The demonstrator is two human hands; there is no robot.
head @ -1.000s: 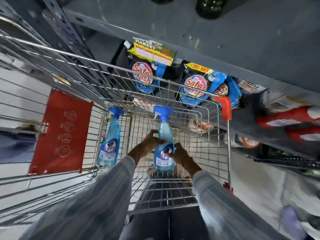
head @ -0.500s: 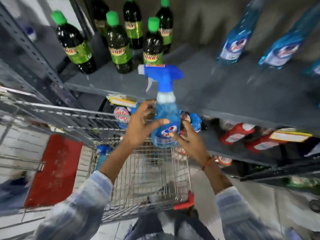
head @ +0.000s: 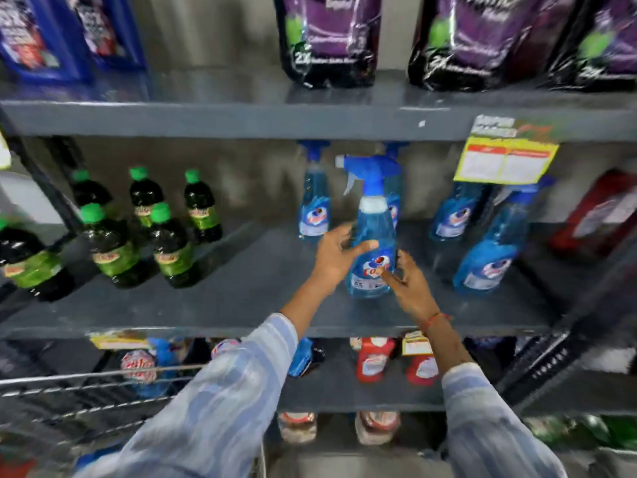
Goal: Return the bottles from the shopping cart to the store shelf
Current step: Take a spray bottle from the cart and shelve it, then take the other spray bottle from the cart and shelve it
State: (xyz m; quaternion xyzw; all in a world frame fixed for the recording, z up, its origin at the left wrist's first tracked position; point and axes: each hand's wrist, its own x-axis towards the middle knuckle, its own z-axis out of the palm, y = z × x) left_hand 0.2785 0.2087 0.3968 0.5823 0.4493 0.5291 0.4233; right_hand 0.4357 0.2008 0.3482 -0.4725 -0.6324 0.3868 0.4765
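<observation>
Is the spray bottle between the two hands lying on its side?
No. The spray bottle stands upright on the shelf, its blue trigger head on top, between the left hand and the right hand.

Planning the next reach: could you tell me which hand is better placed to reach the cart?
The left hand, probably: the cart lies lower left, under that arm; the right hand is beyond the spray bottle.

The purple pouch (head: 331, 36) reads "2X"; the spray bottle (head: 374, 232) label starts "Co".
</observation>
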